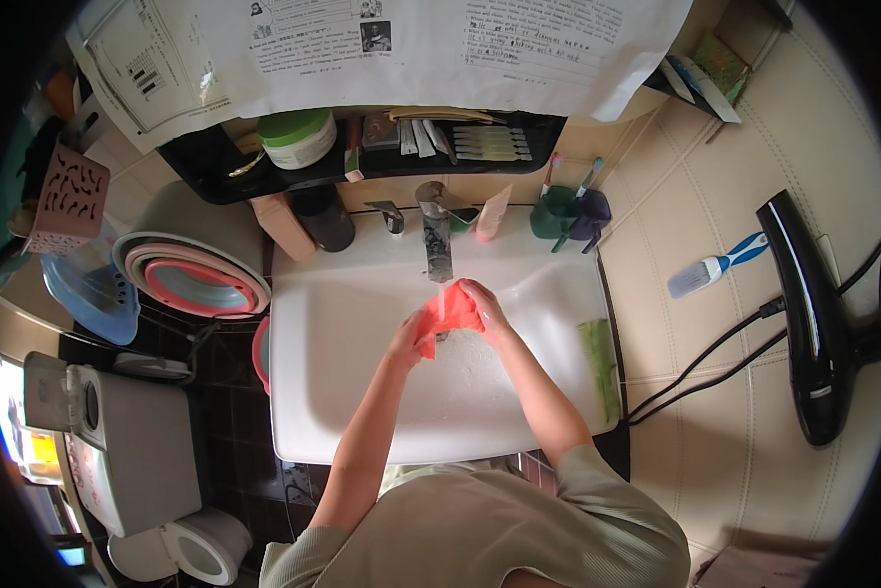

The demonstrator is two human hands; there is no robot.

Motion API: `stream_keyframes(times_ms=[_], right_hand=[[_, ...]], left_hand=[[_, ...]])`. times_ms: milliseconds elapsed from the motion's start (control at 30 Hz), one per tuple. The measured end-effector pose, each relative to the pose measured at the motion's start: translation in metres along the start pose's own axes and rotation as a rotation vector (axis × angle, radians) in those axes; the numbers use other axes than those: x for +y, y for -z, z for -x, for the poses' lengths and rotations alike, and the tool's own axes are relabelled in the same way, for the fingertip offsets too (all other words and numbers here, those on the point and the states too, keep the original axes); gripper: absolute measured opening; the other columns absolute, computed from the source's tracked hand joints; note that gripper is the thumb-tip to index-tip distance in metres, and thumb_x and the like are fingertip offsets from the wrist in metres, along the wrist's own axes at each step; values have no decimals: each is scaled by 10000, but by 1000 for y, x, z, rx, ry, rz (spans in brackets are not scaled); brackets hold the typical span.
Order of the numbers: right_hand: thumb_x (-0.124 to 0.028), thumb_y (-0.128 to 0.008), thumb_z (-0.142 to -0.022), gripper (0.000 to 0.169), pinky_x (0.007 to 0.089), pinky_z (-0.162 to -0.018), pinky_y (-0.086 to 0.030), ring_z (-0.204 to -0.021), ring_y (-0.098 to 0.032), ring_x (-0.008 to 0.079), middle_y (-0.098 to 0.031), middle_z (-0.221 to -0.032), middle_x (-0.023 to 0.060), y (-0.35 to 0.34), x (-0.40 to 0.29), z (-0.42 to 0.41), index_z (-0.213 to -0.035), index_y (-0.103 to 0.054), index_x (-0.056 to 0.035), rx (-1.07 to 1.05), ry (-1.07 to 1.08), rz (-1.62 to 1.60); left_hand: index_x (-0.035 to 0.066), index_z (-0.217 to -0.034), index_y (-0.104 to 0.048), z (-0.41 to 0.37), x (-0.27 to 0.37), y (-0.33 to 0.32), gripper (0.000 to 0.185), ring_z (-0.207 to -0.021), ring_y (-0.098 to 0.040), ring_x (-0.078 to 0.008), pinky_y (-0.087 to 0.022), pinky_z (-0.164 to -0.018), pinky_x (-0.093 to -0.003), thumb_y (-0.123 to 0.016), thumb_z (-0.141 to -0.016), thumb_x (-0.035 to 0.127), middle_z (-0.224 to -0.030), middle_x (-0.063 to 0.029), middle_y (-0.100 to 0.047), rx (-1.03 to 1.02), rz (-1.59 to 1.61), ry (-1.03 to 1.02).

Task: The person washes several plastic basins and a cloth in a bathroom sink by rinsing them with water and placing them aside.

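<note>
A wet, bright coral-red cloth [455, 310] is held between both hands above the white washbasin [352, 382]. My left hand [411, 339] grips its left, lower end, while my right hand [486, 309] has the upper right side. Just beyond the hands stands the metal faucet [436, 235], and a stream of water from it runs onto the cloth. Part of the drain shows below the cloth. A green cloth [598, 367] hangs over the basin's right side, away from both hands.
Behind the basin is a black shelf [264, 180] with a green-lidded jar [297, 140]. Two toothbrush cups [554, 213] stand at the back right. Nested basins [197, 250] are at left; a black hair dryer [808, 323] and a blue-handled brush [716, 266] hang at right.
</note>
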State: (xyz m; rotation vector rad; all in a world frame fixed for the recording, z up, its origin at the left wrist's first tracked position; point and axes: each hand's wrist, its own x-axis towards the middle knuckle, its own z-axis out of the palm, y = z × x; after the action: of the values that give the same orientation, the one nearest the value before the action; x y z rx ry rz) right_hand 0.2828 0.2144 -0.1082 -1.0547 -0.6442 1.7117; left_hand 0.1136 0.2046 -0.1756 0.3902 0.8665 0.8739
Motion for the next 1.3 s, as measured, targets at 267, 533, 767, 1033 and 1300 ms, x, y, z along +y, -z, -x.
stream_keyframes(times_ms=[267,533,767,1033,1300], right_hand=[[-447,-511,-786,414,373,-699,-444,-800,-588,273,-605,-790,140,-36,34,8,-909,-600,-62,357,134,1091],[-425,-373,-850,441,322,-823,-406,-975,-531,217,-555,-1082,69,21,48,-9,-1147,-477,-117,43,22,552],[-340,-543,-795,459,310,-901,-358,-1086,-440,170,-451,-1210,67,12,51,15,-1186,-452,-118,-505,-104,620],[-167,-669,-679,348,286,-666,-491,-784,-591,170,-551,-941,74,14,6,-4,-949,-494,-34,-88,22,531],[59,-565,-700,240,219,-731,-468,-829,-556,114,-525,-866,29,-28,-12,3,-834,-421,-80,-240,49,-209]], left_hand=[[108,-717,-481,2,-7,-71,303,-370,-440,-196,-247,-259,-326,-418,-825,384,-566,-52,-509,286,237,9],[46,-976,-494,37,40,-63,250,-543,-542,-160,-388,-342,-283,-477,-853,264,-789,-71,-565,7,-204,-28],[-3,-1019,-473,55,76,-62,235,-778,-580,-171,-491,-654,-284,-536,-808,82,-888,-99,-574,-174,-146,-96],[7,-1003,-507,46,76,-2,294,-707,-556,-180,-467,-650,-249,-579,-723,59,-880,-113,-572,239,-519,11],[87,-1209,-405,18,5,-14,431,-1001,-479,-230,-400,-825,-382,-327,-860,328,-1163,-85,-480,-52,-417,-97]])
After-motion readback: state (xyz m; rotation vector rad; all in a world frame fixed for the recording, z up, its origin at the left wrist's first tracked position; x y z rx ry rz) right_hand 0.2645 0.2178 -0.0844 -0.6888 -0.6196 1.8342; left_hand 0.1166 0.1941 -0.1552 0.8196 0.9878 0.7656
